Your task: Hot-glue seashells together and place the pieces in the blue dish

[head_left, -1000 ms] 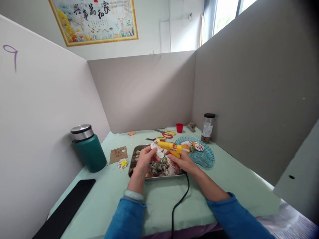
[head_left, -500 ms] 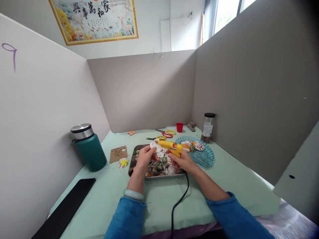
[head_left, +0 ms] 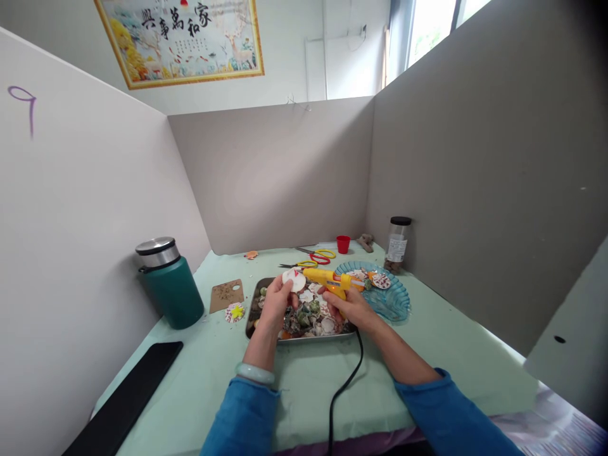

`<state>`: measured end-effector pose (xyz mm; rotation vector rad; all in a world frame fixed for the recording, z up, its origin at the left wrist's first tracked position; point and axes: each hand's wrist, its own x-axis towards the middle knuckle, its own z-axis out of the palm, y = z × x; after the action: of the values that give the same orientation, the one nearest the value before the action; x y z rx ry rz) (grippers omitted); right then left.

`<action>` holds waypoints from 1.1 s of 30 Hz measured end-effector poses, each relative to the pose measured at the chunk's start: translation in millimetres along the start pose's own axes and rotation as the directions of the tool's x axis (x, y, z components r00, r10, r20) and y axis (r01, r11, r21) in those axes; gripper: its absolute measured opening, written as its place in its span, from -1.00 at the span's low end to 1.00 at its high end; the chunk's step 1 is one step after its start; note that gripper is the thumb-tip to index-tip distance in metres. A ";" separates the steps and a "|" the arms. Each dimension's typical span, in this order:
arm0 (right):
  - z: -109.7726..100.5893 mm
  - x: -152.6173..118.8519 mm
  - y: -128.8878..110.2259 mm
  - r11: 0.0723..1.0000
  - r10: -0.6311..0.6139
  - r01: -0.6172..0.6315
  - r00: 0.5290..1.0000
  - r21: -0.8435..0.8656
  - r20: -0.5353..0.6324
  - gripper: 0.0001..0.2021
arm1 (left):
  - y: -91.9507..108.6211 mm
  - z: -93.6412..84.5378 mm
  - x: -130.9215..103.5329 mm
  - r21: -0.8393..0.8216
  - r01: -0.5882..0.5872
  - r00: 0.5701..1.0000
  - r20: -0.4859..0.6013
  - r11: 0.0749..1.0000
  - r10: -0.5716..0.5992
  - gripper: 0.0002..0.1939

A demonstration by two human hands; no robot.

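A white round disc with a small red mark [head_left: 294, 280] is pinched in my left hand [head_left: 277, 303]. My right hand [head_left: 350, 306] is wrapped round a yellow hot glue gun [head_left: 327, 278], whose nozzle points left at the disc's edge. Whether the tip touches the disc I cannot tell. Below both hands lies a metal tray [head_left: 313, 341] heaped with shells and small pieces. From the glue gun's side a black cord [head_left: 346, 382] runs down over the table's front edge.
A green bottle [head_left: 175, 288] and black flat slab [head_left: 128, 396] are at left. Nearby are a brown card [head_left: 227, 295] and shell-covered disc [head_left: 234, 312]. Behind lie scissors [head_left: 313, 258] and a red cup [head_left: 342, 244]. At right are a blue plate [head_left: 396, 303] and a jar [head_left: 396, 246].
The white disc in my left hand has turned, so its flat face with the red mark now shows. The glue gun stays in my right hand, almost unmoved.
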<state>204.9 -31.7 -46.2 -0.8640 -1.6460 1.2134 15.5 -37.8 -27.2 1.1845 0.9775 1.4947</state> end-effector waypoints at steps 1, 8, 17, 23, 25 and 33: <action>-0.3 0.2 0.7 1.000 0.004 -0.004 1.000 0.001 -0.005 -0.64 | 0.5 0.3 -0.5 0.007 -0.006 1.000 0.014 1.000 0.006 -0.69; -2.3 1.9 5.5 1.000 0.012 -0.012 1.000 -0.006 -0.001 -0.62 | 0.2 1.1 -0.8 0.023 -0.028 0.999 -0.031 0.999 0.029 -0.72; -1.8 2.8 6.7 1.000 0.006 -0.006 1.000 -0.002 0.002 -0.65 | -0.6 -1.3 1.5 0.039 -0.060 0.995 -0.078 0.997 0.063 -0.71; -1.7 0.9 1.2 1.000 0.022 -0.022 1.000 0.006 0.007 -0.69 | -0.5 -3.1 2.4 0.015 -0.060 0.995 -0.081 0.998 0.061 -0.67; -1.9 0.4 1.0 1.000 0.027 -0.027 0.999 0.004 0.024 -0.69 | -0.2 -3.2 2.5 0.010 -0.061 0.993 -0.106 0.998 0.061 -0.66; -1.7 2.3 4.4 0.999 0.026 -0.027 0.999 0.021 0.022 -0.66 | 1.1 -2.1 1.2 0.006 -0.056 0.995 -0.080 0.998 0.056 -0.67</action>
<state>205.8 -27.8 -49.6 -0.8649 -1.6411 1.2599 13.2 -36.8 -26.3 1.1711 1.0087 1.5958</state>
